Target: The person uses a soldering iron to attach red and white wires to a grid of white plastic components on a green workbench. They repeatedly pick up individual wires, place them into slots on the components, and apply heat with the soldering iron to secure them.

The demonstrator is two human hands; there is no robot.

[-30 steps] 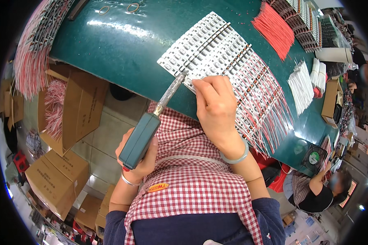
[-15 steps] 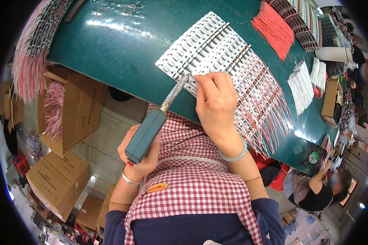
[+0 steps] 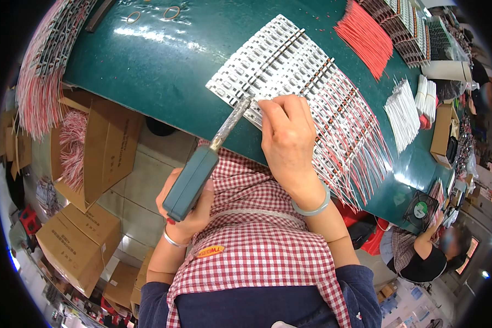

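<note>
My left hand [image 3: 191,210] is wrapped round a soldering gun [image 3: 190,183] with a dark green body and a long silvery barrel. The barrel's tip is at the near edge of a panel of white circuit boards [image 3: 273,60], which lies flat on the bench. Just right of the tip, my right hand [image 3: 290,136] is closed in a pinch over the boards; what its fingertips hold is too small to make out. Red and white wires [image 3: 361,147] fan out from the right part of the boards and hang over the bench's near edge.
The green bench [image 3: 147,76] carries a bundle of red wires [image 3: 366,41], white wires [image 3: 402,117] and stacked boards [image 3: 399,24]. Wired boards [image 3: 52,65] overhang its left end. Below stand cardboard boxes [image 3: 82,246]. A co-worker [image 3: 429,251] sits at the right by a fan [image 3: 421,209].
The soldering gun's body has shifted slightly left and down, and its barrel tip a little left. My right hand stays pinched in nearly the same place.
</note>
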